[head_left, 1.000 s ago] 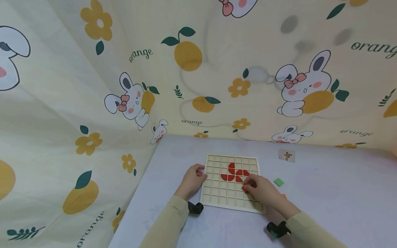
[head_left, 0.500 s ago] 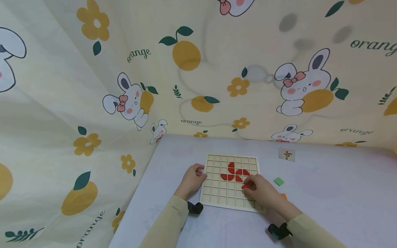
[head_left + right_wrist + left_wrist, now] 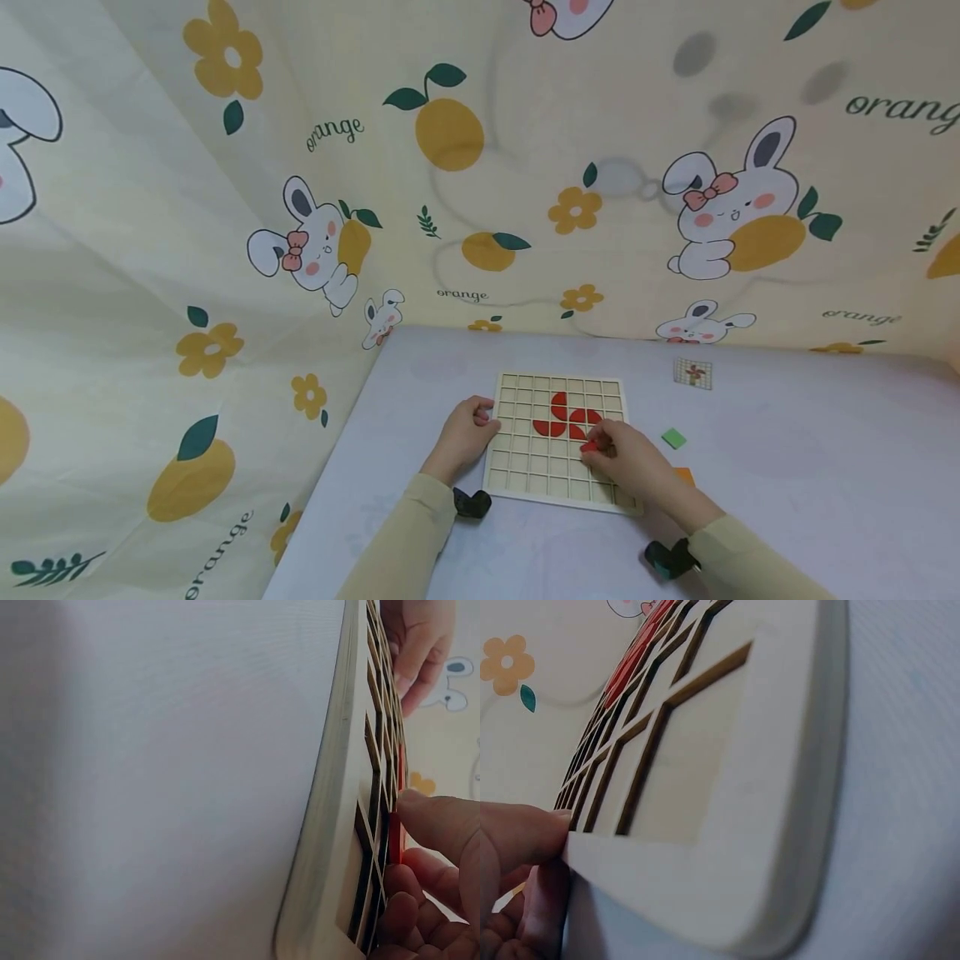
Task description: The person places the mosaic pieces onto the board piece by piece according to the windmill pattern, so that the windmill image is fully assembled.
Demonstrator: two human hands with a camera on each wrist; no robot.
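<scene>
Pinching red pc (image 3: 588, 447) w/ R hand (image 3: 628, 457), L hand (image 3: 463, 437) holding board (image 3: 538, 465) w/ pcs (image 3: 551, 428) inset.

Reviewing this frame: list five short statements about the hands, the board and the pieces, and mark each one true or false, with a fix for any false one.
1. The right hand pinches a red piece. True.
2. The left hand lies flat on the middle of the board. False: it holds the board's left edge.
3. The green piece sits in one of the board's squares. False: it lies on the table, to the right of the board.
4. In the head view, an orange piece is partly hidden by the right wrist. True.
5. The small card lies on top of the board. False: it lies apart, on the table.
</scene>
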